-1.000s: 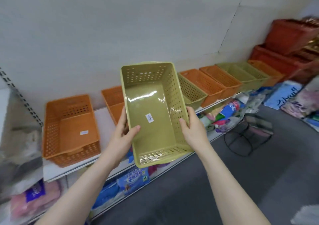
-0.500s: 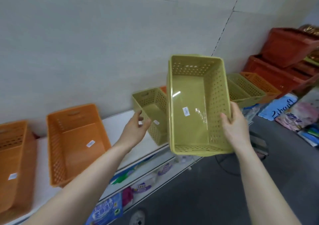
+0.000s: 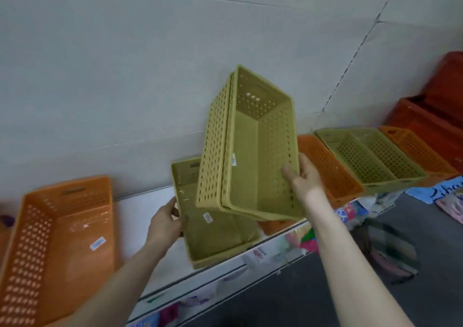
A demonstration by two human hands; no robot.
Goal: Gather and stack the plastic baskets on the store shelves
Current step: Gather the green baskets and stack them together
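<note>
My right hand [image 3: 304, 177] grips the right rim of two nested green baskets [image 3: 250, 148], held tilted in the air above the shelf. Below them a single green basket [image 3: 213, 231] sits on the white shelf [image 3: 140, 216]. My left hand [image 3: 164, 222] holds its left rim. A large orange basket [image 3: 57, 246] stands on the shelf to the left. To the right lie an orange basket [image 3: 328, 171], two green baskets [image 3: 360, 156] side by side, and another orange basket [image 3: 416, 151].
Red-brown bins [image 3: 431, 123] stack at the far right. Packaged goods [image 3: 350, 214] fill the lower shelf and lie on the grey floor [image 3: 325, 289]. A dark wire stand [image 3: 385, 249] sits on the floor by the shelf. The white wall is close behind.
My left hand has taken hold of the shelf basket's rim. The held green stack has tilted more upright and sits above that basket. My view has shifted right along the shelf.
</note>
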